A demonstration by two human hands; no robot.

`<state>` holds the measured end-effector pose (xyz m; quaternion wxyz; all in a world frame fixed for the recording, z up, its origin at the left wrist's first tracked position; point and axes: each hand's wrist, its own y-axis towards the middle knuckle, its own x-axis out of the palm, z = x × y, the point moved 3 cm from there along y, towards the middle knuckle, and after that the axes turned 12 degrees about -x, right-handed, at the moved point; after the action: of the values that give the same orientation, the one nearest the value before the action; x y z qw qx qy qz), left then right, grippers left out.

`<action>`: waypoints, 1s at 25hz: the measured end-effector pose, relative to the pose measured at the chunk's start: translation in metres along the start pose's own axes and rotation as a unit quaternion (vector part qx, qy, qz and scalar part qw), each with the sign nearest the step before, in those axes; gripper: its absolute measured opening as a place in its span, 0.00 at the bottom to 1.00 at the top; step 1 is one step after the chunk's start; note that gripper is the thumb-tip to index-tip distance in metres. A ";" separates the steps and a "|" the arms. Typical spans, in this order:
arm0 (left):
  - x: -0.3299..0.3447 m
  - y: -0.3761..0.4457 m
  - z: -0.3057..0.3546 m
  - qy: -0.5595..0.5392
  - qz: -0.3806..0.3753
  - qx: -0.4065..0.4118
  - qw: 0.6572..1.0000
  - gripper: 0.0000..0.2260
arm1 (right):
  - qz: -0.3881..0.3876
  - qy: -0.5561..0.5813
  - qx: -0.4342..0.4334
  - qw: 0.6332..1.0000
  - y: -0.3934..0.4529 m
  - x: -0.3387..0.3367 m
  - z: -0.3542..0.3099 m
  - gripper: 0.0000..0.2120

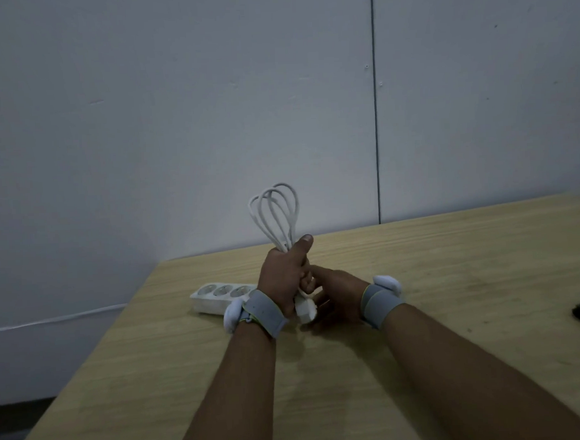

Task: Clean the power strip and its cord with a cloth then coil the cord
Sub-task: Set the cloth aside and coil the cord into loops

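I see the left hand [286,280] clenched around the white cord [275,213], loops rising above the fist; power strip [219,296] just behind it. Right hand [335,294] beside: cannot tell its grasp.

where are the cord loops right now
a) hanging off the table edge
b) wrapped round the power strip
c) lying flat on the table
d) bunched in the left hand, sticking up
d: the left hand grips the cord in a fist, with its white loops standing up above the thumb, while the power strip lies on the table behind the wrist.
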<state>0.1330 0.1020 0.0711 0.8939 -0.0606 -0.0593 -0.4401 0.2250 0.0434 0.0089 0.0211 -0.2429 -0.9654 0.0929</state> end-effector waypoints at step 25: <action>-0.069 -0.057 -0.004 0.506 0.074 -0.054 0.858 0.17 | -0.007 -0.296 -0.116 0.948 -0.026 -0.007 -0.039 0.07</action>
<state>0.0459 0.1210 0.0590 0.8258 0.1180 0.4297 -0.3456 0.2228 0.0241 0.0521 -0.2933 -0.1986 -0.9340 0.0474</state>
